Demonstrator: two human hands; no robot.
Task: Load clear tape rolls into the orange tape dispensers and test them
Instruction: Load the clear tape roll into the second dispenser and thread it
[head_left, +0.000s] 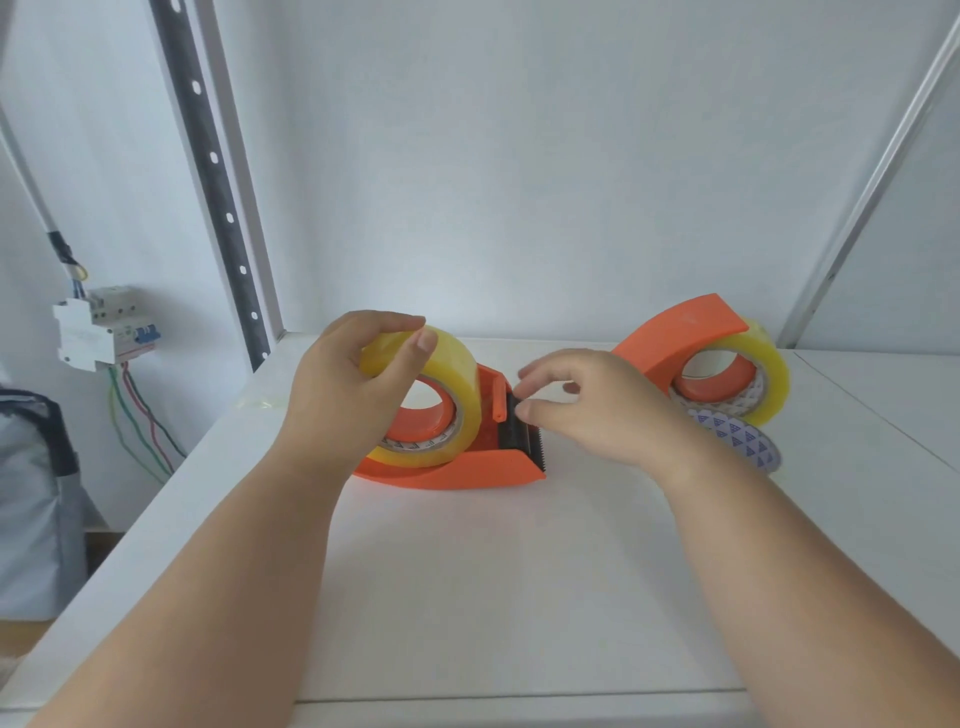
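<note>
An orange tape dispenser (467, 470) lies on the white table (519, 597) in the middle, with a clear yellowish tape roll (457, 384) seated on its orange hub. My left hand (343, 395) grips the top of that roll. My right hand (597, 410) pinches at the black toothed cutter (524, 441) at the dispenser's right end; whether a tape end is between the fingers cannot be told. A second orange dispenser (680, 332) with its own clear roll (763, 374) stands at the back right, behind my right hand.
A round patterned paper disc (748, 441) lies by the second dispenser. A perforated metal upright (218, 171) rises at the table's left rear corner. A breaker box (98, 327) with coloured wires hangs on the left wall. A grey bag (36, 499) sits on the floor at left.
</note>
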